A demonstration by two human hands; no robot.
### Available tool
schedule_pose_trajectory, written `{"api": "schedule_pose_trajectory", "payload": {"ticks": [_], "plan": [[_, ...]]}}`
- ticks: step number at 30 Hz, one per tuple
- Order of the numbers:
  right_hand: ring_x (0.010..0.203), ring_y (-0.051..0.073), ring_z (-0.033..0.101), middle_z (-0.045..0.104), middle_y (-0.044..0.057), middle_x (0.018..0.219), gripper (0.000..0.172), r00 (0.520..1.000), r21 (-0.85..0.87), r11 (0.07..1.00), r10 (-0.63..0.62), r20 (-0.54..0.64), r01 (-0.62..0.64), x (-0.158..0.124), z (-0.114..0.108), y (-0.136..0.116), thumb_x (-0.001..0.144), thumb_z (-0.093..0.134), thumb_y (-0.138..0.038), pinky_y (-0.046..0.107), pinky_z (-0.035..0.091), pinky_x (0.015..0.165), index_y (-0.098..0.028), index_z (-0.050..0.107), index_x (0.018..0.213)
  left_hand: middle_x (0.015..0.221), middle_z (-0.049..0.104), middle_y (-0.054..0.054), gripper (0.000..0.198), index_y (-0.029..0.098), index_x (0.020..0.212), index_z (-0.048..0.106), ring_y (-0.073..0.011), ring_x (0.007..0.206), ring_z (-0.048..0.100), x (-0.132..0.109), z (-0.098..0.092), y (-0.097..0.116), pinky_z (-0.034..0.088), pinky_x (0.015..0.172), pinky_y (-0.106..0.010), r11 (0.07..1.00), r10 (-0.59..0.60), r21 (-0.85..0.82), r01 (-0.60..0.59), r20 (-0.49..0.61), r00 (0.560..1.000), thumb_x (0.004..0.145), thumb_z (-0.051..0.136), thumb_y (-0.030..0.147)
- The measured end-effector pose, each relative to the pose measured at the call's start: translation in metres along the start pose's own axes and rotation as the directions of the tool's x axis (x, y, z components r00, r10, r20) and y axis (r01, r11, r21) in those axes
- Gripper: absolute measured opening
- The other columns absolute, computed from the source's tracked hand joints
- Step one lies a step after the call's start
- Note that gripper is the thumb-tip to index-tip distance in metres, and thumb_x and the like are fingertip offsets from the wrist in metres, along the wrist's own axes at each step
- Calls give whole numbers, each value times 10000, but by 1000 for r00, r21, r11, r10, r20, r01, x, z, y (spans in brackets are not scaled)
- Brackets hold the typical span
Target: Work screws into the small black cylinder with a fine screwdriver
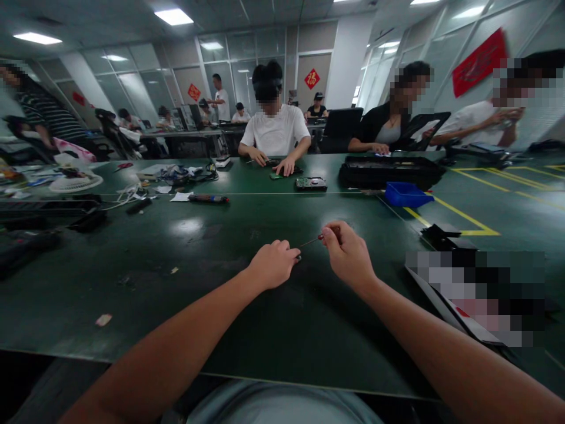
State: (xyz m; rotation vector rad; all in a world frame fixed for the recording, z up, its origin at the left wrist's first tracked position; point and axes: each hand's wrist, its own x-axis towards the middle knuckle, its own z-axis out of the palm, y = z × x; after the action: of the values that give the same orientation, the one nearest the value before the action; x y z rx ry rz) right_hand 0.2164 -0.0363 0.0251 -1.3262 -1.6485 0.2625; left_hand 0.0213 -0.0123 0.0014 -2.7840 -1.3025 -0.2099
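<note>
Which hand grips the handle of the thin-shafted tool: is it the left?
No, the right hand grips the thin-shafted tool by its handle, while the left hand is near its tip.

Slim screwdriver point(319, 237) in the right fingers point(329, 240)

Left grip point(272, 265) and right grip point(348, 254) curl, near each other.

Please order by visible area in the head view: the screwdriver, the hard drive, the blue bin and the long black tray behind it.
1. Long black tray
2. Blue bin
3. Hard drive
4. Screwdriver, partly covered by the right hand
</note>
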Motion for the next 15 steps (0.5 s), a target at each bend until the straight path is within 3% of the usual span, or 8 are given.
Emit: {"api": "schedule_pose_trajectory", "payload": {"ticks": [9,12,15], "plan": [[686,198,632,676,36,757,215,1000,-6,1000,3,28,-3,0,-1,0,978,457,-372,311,418,636,-213,582,908,1025,652,-72,253,193,1102,632,-242,933,632,5,-2,1,492,703,-325,997,-13,-79,15,37,999,960,541,381],[693,197,634,675,37,759,211,999,3,1000,11,36,-11,0,-3,0,977,458,-368,313,422,641,-210,583,912,1019,663,-61,225,194,1082,607,-231,908,630,3,-9,-9,471,701,-324,977,-54,-209,49,-19,998,958,525,362],[708,196,635,676,37,766,213,999,7,1000,20,48,-21,0,-4,-1,980,462,-369,314,424,652,-210,585,912,961,664,-46,233,201,1069,598,-208,848,618,2,-20,-29,451,711,-323,897,-182,-429,110,-132,974,933,530,377]]}}
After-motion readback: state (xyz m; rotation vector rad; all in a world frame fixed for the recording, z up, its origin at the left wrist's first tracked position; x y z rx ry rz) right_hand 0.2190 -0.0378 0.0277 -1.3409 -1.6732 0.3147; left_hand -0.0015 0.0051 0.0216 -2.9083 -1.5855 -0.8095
